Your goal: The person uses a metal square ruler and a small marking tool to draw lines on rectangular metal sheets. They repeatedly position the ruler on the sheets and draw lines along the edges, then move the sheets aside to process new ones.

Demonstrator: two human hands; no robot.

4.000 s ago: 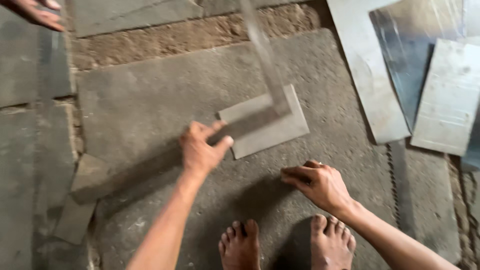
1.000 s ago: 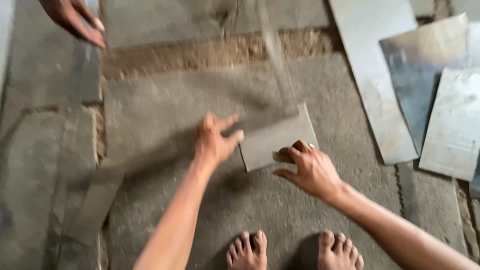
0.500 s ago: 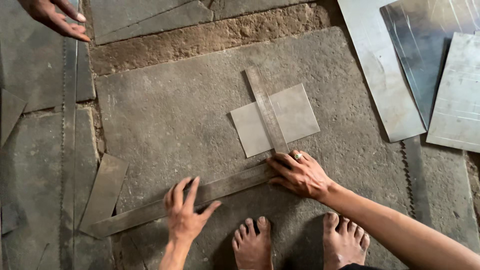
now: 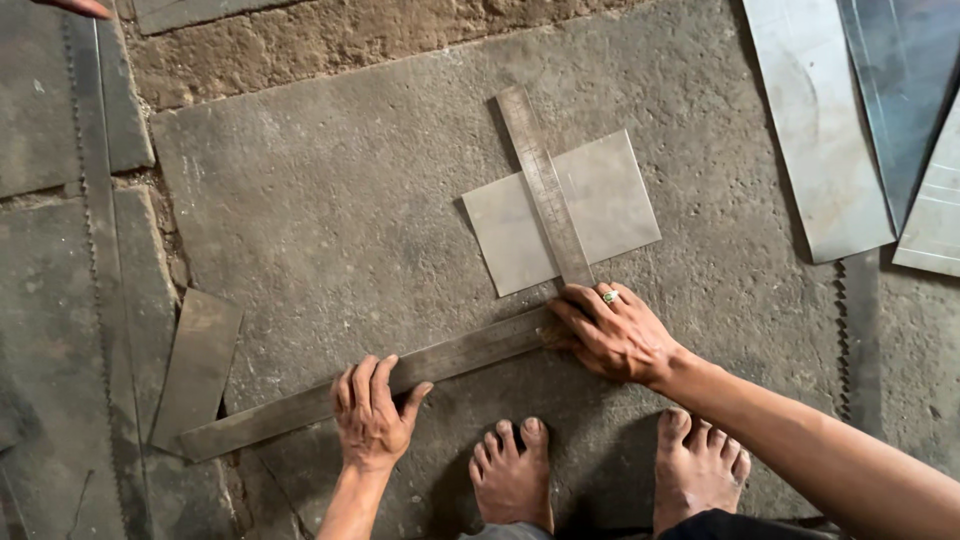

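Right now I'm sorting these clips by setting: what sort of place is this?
Probably a floor-level sheet-metal workshop. A steel square lies over a small cut metal sheet on a stone slab floor, larger metal sheets are stacked at the side, and a toothed saw blade lies nearby.

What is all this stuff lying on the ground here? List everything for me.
L-shaped metal square: one, dull grey-brown, long arm along the floor under both hands, short arm across the small sheet.
Small metal sheet: one, pale grey, centre, flat on the stone slab.
Stone slab: one, grey, under the work.
Large metal sheets: about three, silvery, top right.
Saw blades: two, toothed, grey, left and right edges.
Metal offcut: one, brownish, lower left.
Another person's hand: one, top left corner.
Left hand: on long arm.
Right hand: at the corner, ring on.
Bare feet: two, bottom.
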